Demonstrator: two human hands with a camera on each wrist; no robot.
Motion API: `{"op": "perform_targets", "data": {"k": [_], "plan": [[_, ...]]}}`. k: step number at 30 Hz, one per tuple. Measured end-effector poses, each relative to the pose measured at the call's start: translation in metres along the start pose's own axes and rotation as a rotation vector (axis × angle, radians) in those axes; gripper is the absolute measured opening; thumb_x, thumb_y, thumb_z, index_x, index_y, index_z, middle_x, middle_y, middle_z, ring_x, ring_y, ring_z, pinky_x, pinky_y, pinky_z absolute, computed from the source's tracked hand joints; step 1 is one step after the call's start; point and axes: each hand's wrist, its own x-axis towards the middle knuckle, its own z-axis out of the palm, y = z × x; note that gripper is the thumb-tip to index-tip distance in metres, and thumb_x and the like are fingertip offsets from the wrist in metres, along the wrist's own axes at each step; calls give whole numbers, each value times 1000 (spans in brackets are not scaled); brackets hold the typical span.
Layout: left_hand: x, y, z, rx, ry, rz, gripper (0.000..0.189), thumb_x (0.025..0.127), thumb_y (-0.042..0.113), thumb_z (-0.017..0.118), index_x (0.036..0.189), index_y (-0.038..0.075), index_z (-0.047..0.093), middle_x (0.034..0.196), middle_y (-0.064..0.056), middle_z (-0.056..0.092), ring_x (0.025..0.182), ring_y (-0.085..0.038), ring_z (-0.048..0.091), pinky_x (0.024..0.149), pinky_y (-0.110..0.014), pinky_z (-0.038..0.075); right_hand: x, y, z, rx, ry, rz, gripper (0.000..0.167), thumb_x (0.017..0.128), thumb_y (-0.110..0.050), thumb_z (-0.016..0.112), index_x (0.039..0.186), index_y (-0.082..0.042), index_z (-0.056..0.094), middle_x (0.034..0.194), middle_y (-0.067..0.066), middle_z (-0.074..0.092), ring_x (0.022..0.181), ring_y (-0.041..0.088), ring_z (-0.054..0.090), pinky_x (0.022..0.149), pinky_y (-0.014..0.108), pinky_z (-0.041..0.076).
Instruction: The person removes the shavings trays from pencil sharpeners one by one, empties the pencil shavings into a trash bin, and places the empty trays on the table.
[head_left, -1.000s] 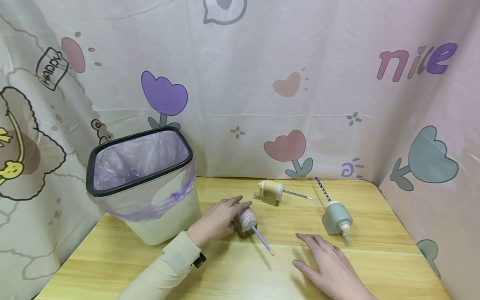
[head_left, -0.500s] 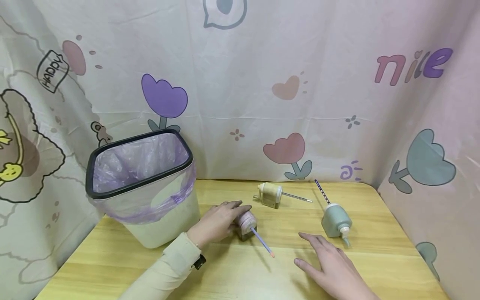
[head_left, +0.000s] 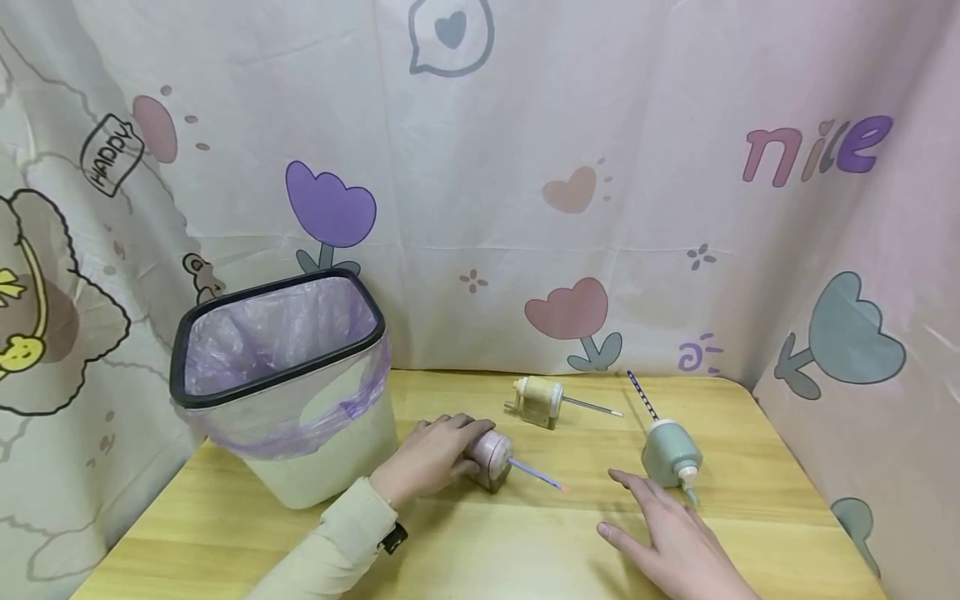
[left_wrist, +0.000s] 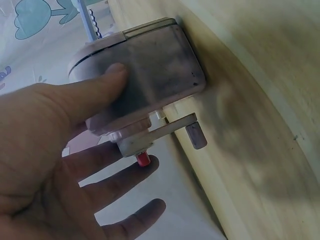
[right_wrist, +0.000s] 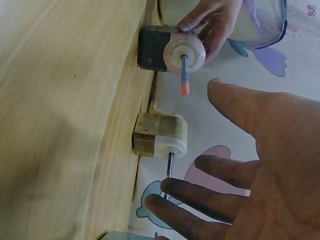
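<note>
Swung further to the right since half a second ago, by a turn of the pink sharpener (head_left: pixel 491 454) — now aimed with its blue pencil (head_left: pixel 534 472) less toward the near edge of the table (head_left: pixel 480 550). Placed far left, perhaps to keep the lined bin (head_left: pixel 337 462) out of the way. Just right of that, holding the pink sharpener from the crank (left_wrist: pixel 167 131) end with the left hand (head_left: pixel 431 458), by thumb against one flank, other fingertips loose — probably to leave the pencil end free; cannot tell whether touching the table or just off it. Farther back and rightward, find the yellow sharpener (head_left: pixel 540 400), untouched, with a dark pencil (head_left: pixel 592 407) sticking out. Nearer, see the right hand (head_left: pixel 667 533), spread wide and holding nothing, perhaps kept low for easy reach. Just beyond, see the green sharpener (head_left: pixel 670 452), with a patterned pencil (head_left: pixel 642 393) angled toward the back curtain (head_left: pixel 480 167).
</note>
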Motion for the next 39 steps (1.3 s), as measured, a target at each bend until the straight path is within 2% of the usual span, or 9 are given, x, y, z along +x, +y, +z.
{"op": "perform_targets", "data": {"k": [5,9,16,22,29,39], "plan": [[-2,-2,3,-52,-2,6,58,93,29,83,144,11,63,145,-15,66,120,-39,71,92,-60,62,-2,1,2,-3,8,-6,70,98,-56,72,152,-14,56,151,19,63,130,42,66,97,71,56],[-2,-5,6,-119,-21,-7,58,94,28,82,144,7,61,141,-14,68,120,-35,71,98,-57,61,-2,2,3,-23,22,-13,68,99,-54,72,151,-14,57,149,19,64,130,42,66,98,73,54],[-5,-9,12,-202,0,4,51,94,22,84,135,3,62,123,-12,74,106,-26,73,93,-46,63,-1,4,2,-26,24,-15,68,99,-55,72,151,-15,58,149,18,64,132,42,65,100,76,51],[-5,-8,12,-244,5,18,52,94,20,84,135,-1,61,124,-15,73,108,-28,73,95,-45,63,-1,4,0,-20,23,2,68,99,-57,72,150,-14,58,150,18,64,132,44,65,100,76,51],[-5,-6,10,-254,28,6,52,92,22,85,134,-1,64,121,-14,74,105,-26,73,92,-42,64,0,5,-3,-27,1,19,71,99,-59,70,152,-15,57,152,22,61,131,48,64,94,77,53],[-19,-5,13,-300,67,-22,53,91,26,87,133,1,66,121,-12,75,103,-24,73,89,-40,63,-1,4,1,-12,-14,-2,68,98,-56,72,151,-16,58,152,16,62,131,46,65,93,76,55]]}}
